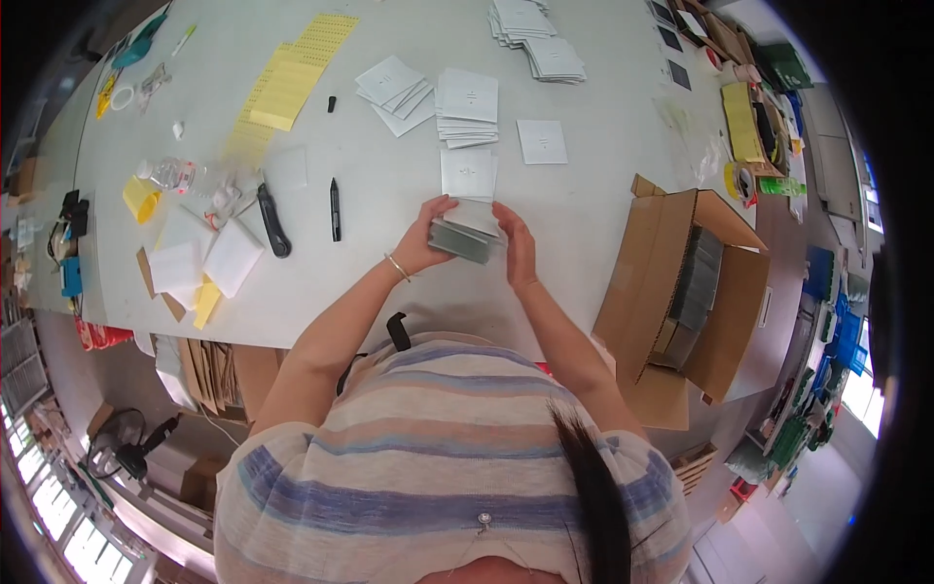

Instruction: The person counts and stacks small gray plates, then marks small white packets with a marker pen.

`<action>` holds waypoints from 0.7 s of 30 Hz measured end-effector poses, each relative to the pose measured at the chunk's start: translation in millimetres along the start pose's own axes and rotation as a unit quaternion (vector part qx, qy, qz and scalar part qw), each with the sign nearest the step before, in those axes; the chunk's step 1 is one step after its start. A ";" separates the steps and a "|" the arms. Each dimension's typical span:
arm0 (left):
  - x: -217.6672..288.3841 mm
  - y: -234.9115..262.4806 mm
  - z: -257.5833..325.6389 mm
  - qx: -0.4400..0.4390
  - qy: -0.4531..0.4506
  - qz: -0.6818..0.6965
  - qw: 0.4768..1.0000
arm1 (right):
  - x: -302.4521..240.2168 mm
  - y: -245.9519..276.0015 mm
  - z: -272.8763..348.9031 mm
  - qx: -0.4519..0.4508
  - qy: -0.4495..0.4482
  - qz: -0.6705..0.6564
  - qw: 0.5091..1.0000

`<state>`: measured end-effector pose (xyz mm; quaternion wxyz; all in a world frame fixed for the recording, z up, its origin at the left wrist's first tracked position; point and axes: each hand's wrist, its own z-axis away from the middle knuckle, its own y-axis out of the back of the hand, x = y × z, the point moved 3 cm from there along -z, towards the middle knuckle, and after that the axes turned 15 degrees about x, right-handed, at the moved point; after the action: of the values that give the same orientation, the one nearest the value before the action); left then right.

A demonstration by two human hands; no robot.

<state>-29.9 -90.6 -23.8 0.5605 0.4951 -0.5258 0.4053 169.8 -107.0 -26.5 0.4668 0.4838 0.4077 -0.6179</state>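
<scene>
Close to my body, my left hand (422,239) is closed around a small stack of thin, square grey-green packets (459,242). A white square piece (471,216) stands against the far side of that stack. My right hand (519,243) is beside its right side with the fingers stretched out; whether the fingertips touch the white piece I cannot tell. Just beyond my hands lies a white square booklet (469,173), below a pile of similar white booklets (468,95).
More white booklets (392,86) lie fanned out at the far left, a single one (542,142) at the right. An open cardboard box (623,282) holds grey packets (697,277). A black marker (336,209), a box cutter (273,222) and yellow sheets (282,92) lie left.
</scene>
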 end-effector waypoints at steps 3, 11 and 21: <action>0.4 -4.1 -6.2 0.023 0.038 0.050 0.998 | 11.3 -24.0 19.4 0.066 0.049 -0.038 0.996; 3.0 -0.5 -7.8 -0.011 0.075 0.148 0.986 | -9.5 -60.2 55.1 0.183 0.002 0.003 0.983; 19.6 -0.3 28.1 0.023 0.093 0.061 0.994 | 12.8 -25.2 64.7 -0.067 -0.113 0.057 0.990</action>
<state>-32.5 -119.5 -5.7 0.5695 0.4353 -0.4909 0.4951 130.0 -165.3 -24.8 0.5756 0.4013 0.3647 -0.6121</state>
